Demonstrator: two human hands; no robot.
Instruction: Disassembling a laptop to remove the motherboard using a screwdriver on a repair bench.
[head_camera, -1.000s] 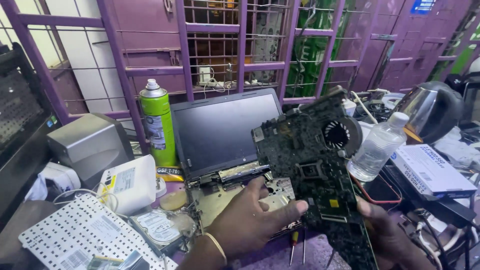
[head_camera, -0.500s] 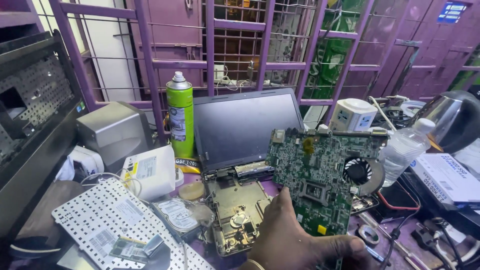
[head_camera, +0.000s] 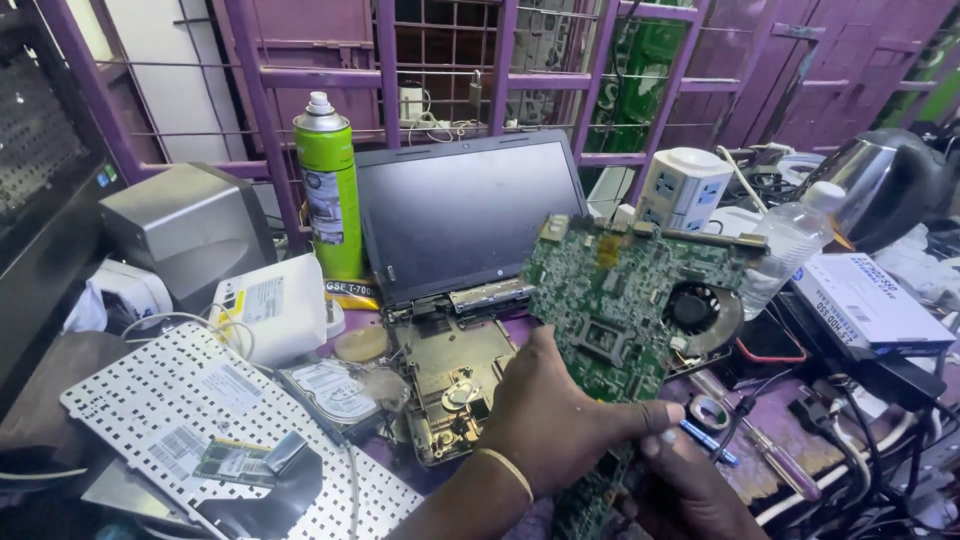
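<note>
Green circuit board (head_camera: 625, 300) with a round fan (head_camera: 697, 308) at its right edge, held upright above the worktop (head_camera: 770, 470), in front of the opened laptop. Left hand (head_camera: 560, 415), fingers closed around the board's lower edge, thumb across its face. Right hand (head_camera: 690, 490) below it, touching the board's bottom; how far it is closed cannot be told. Behind: dark laptop screen (head_camera: 470, 215), stripped laptop base (head_camera: 450, 375). Left: green spray can (head_camera: 330, 185), white keyboard (head_camera: 200, 420). Right: clear plastic bottle (head_camera: 790, 245), white box (head_camera: 865, 305).
</note>
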